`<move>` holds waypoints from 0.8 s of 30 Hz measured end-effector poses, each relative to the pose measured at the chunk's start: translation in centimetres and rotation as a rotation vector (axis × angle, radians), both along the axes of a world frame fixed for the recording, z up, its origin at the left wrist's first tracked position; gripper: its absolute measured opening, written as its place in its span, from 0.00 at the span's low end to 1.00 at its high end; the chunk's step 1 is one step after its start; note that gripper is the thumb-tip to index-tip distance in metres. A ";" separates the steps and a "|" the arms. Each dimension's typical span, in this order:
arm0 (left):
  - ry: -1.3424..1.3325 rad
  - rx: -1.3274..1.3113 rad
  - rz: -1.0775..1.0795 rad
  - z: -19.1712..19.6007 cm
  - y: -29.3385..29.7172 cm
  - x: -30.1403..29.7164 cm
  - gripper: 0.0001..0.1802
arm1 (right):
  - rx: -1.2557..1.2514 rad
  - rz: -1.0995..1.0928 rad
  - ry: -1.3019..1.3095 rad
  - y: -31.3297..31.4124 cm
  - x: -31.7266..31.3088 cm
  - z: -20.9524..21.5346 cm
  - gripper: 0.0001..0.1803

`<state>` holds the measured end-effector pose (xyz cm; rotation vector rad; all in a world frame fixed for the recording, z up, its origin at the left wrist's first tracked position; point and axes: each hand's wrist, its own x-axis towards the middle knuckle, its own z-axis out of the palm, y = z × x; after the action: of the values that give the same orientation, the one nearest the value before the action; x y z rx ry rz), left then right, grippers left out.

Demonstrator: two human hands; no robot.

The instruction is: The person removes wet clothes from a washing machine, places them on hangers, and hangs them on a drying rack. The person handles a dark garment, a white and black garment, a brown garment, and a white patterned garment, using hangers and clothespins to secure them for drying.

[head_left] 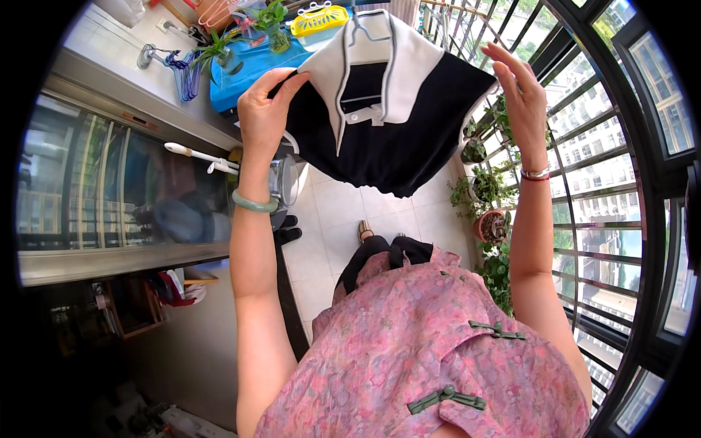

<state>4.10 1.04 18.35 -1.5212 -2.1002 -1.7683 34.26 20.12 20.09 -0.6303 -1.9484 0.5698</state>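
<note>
A black knit top with a broad white collar edged in dark trim hangs in front of me. Thin grey lines in its neck opening look like a hanger, but I cannot tell for sure. At the top's left shoulder, my left hand pinches the black cloth between thumb and fingers. My right hand is raised beside the opposite shoulder edge, fingers stretched and apart, holding nothing. Whether its thumb side touches the cloth is unclear.
Potted plants line the barred window at right. Far left, a blue-covered surface bears plants in glass jars and a yellow basket. Purple hangers hang by the wall. A white-handled pole juts out at left.
</note>
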 end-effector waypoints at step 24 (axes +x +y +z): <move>0.444 -0.132 0.200 0.9 -7.2 -0.2 0.20 | -0.282 0.343 0.005 -1.2 -3.4 -2.6 0.10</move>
<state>3.91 -6.19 19.28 -1.4958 -2.0782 -1.1210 30.84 18.88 17.50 -0.4647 -2.0016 1.0718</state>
